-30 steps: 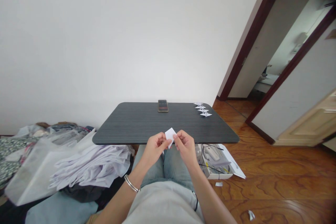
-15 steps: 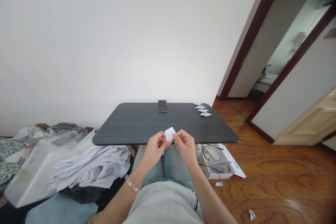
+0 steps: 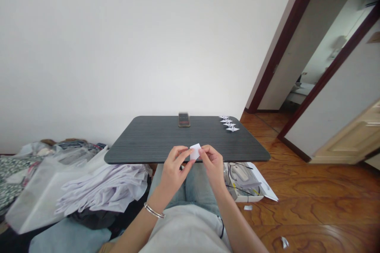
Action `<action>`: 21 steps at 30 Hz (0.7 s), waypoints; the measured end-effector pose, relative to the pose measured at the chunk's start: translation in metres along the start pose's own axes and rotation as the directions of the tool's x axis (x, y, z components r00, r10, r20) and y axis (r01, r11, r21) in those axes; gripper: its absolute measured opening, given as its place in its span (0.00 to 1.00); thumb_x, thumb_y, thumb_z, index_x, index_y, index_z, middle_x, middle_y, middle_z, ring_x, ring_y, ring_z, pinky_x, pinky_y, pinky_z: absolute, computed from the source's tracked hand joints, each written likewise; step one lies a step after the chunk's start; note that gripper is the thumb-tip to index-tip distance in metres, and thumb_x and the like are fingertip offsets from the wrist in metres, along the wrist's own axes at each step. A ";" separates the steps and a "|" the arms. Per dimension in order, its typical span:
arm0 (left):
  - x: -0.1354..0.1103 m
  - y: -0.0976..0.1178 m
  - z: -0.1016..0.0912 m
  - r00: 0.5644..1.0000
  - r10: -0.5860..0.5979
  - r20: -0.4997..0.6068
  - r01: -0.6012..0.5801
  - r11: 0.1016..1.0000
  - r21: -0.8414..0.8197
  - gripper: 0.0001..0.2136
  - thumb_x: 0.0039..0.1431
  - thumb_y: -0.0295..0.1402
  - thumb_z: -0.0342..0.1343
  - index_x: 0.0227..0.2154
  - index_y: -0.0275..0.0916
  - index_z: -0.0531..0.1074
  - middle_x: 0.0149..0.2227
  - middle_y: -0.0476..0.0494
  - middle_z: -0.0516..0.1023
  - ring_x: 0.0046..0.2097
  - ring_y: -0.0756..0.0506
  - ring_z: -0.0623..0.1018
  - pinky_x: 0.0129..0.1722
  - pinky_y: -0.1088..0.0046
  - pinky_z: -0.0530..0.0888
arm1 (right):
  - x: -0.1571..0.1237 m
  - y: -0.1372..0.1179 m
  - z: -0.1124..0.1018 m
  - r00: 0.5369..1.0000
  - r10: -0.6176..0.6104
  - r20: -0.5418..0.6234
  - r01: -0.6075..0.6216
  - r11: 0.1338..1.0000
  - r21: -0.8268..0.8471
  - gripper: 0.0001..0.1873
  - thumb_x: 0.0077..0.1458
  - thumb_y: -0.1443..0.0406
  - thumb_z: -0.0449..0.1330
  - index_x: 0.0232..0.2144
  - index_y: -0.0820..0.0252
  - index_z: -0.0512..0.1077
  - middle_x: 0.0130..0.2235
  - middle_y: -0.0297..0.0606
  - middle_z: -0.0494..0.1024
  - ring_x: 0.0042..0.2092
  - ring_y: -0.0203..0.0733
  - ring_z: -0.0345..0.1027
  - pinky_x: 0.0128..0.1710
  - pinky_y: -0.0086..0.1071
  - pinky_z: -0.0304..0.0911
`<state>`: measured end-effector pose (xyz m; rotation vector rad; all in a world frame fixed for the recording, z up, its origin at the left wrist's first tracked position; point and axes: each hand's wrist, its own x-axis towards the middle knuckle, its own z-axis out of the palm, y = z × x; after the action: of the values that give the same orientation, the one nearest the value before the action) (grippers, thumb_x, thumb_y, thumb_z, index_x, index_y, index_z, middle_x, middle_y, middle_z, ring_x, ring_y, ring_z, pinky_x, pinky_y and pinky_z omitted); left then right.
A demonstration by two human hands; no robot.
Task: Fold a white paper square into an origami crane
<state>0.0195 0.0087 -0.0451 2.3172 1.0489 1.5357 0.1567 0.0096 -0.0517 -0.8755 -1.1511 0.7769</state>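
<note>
A small folded piece of white paper (image 3: 195, 152) is held up at the near edge of the dark table (image 3: 148, 138). My left hand (image 3: 175, 165) pinches it from the left, thumb below and forefinger along its side. From the right, my right hand (image 3: 213, 161) grips the paper between thumb and fingers. The folds on its far side are hidden. Toward the table's back right corner stand several white paper cranes (image 3: 232, 129) in a row.
A phone-like dark object on a stand (image 3: 184, 119) is at the table's back edge. Piled clothes (image 3: 103, 185) lie to the left. Under the table's right side sits a white box (image 3: 242, 178) with cables. Paper scraps (image 3: 284, 242) lie on the wooden floor.
My left forefinger has stretched out along the paper and the left hand has turned. The paper has shifted slightly right and is tilted differently. My right hand has moved a little right.
</note>
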 end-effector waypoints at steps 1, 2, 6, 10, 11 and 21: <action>0.000 0.000 0.000 1.000 0.028 0.014 -0.028 1.000 0.001 0.12 0.55 0.30 0.53 0.43 0.41 0.70 0.42 0.41 0.69 0.43 0.46 0.71 0.43 0.68 0.70 | -0.001 -0.002 0.001 1.000 0.007 0.013 -0.008 1.000 0.015 0.11 0.51 0.60 0.57 0.22 0.60 0.68 0.24 0.32 0.68 0.25 0.33 0.58 0.24 0.27 0.54; 0.000 0.000 0.000 0.999 0.036 0.023 -0.036 0.999 -0.002 0.12 0.55 0.29 0.53 0.43 0.41 0.70 0.44 0.40 0.69 0.44 0.45 0.71 0.44 0.67 0.70 | -0.001 -0.003 0.001 1.000 0.015 0.028 -0.015 0.999 0.028 0.10 0.51 0.60 0.57 0.23 0.60 0.68 0.24 0.32 0.69 0.24 0.33 0.57 0.23 0.27 0.54; 0.002 0.000 0.000 0.999 0.008 0.045 -0.006 0.998 -0.055 0.13 0.57 0.28 0.51 0.45 0.41 0.70 0.46 0.39 0.71 0.45 0.45 0.72 0.44 0.67 0.70 | -0.004 -0.008 0.002 0.997 0.009 0.076 -0.010 1.000 0.017 0.13 0.53 0.57 0.55 0.25 0.60 0.70 0.24 0.32 0.70 0.20 0.31 0.53 0.19 0.26 0.50; 0.003 0.005 -0.003 0.997 -0.056 0.059 0.063 0.990 -0.123 0.11 0.58 0.27 0.49 0.42 0.39 0.72 0.41 0.41 0.75 0.43 0.46 0.74 0.44 0.70 0.70 | -0.004 -0.005 0.002 0.996 -0.005 0.088 0.004 1.000 0.017 0.12 0.54 0.58 0.54 0.27 0.59 0.71 0.26 0.34 0.70 0.24 0.33 0.58 0.21 0.27 0.53; 0.003 0.006 -0.003 0.995 -0.088 0.055 0.094 0.987 -0.130 0.11 0.58 0.28 0.49 0.41 0.38 0.72 0.40 0.41 0.76 0.42 0.46 0.74 0.43 0.71 0.70 | -0.004 -0.003 0.003 0.996 -0.001 0.084 -0.001 1.000 0.028 0.09 0.53 0.59 0.56 0.28 0.59 0.71 0.27 0.34 0.71 0.26 0.35 0.61 0.23 0.27 0.55; 0.005 0.009 -0.001 0.896 -0.394 0.204 0.443 0.798 -0.409 0.11 0.56 0.36 0.51 0.33 0.35 0.74 0.31 0.44 0.78 0.32 0.47 0.76 0.33 0.74 0.71 | 0.000 0.002 0.001 0.996 0.054 0.072 -0.058 0.997 0.049 0.10 0.49 0.60 0.59 0.24 0.60 0.66 0.22 0.29 0.64 0.23 0.32 0.56 0.24 0.26 0.54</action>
<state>0.0239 0.0051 -0.0364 1.6926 0.9715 1.2877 0.1556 0.0108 -0.0531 -0.8460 -1.1675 0.8857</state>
